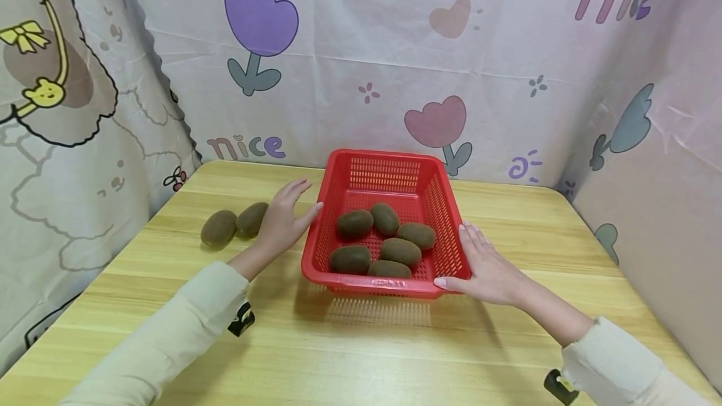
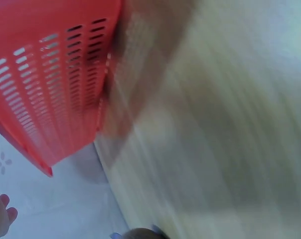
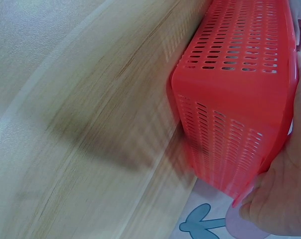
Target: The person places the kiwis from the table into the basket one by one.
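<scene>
A red plastic basket [image 1: 389, 282] stands on the wooden table with several brown kiwis [image 1: 400, 252] inside. Along its right side, my right hand [image 1: 489, 268] lies with fingers straight against the rim and thumb at the front corner. In the right wrist view, this hand [image 3: 282, 194] touches the basket's rim [image 3: 293, 107]. My left hand [image 1: 284, 218] is beside the left rim, fingers extended, thumb very near the edge; whether it touches is unclear. Behind that hand, two kiwis, one farther left [image 1: 219, 229] and one partly hidden [image 1: 251, 219], lie on the table.
The wooden table [image 1: 361, 356] reaches to a printed cloth backdrop [image 1: 350, 30] at the back, with more cloth on both sides. A small brown rounded thing [image 2: 142, 234] shows at the bottom of the left wrist view, mostly cut off.
</scene>
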Demonstrator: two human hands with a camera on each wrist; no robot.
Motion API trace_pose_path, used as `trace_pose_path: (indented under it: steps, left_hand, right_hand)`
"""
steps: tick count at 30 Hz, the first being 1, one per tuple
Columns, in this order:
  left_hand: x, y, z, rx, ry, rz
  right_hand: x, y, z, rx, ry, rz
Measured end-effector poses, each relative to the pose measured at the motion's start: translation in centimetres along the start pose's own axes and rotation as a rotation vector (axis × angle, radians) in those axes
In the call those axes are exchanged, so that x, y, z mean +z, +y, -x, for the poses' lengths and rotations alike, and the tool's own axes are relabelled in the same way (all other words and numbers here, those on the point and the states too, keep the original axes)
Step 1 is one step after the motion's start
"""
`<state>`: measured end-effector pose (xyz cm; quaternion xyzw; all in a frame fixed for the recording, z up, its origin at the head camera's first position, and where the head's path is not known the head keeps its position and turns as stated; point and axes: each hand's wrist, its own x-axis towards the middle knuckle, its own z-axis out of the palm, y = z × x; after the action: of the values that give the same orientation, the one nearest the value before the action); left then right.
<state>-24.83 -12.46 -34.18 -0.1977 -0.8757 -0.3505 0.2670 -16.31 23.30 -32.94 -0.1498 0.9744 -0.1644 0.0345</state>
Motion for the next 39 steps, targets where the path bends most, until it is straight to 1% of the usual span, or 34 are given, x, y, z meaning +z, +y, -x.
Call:
trace_pose_path:
  steps: [7, 14, 18, 24, 30, 34, 39]
  left_hand:
    - [-0.3, -2.0, 1.2, 0.01, 0.023, -0.058]
    - [-0.7, -4.1, 2.0, 0.016, 0.076, -0.082]
    - [-1.2, -5.3, 2.4, -0.003, 0.083, -0.091]
    - [-1.8, -7.1, 3.0, -0.065, 0.038, -0.145]
    - [-2.0, -8.7, 3.8, -0.13, -0.032, -0.172]
    - [-2.1, -9.3, 4.0, -0.173, -0.069, -0.188]
    - [-2.1, -9.6, 3.9, -0.19, -0.105, -0.195]
  right_hand:
    - [0.0, 0.0, 0.0, -0.005, 0.004, 0.004]
    - [0.0, 0.0, -0.1, -0.01, 0.01, -0.002]
    - [0.1, 0.1, -0.1, -0.013, 0.014, 0.0]
    - [0.0, 0.0, -0.1, -0.014, 0.014, -0.002]
    - [0.1, 0.0, 0.0, -0.01, 0.009, -0.002]
    - [0.0, 0.0, 0.0, -0.009, 0.007, -0.001]
    - [0.0, 0.0, 0.0, -0.007, 0.007, 0.002]
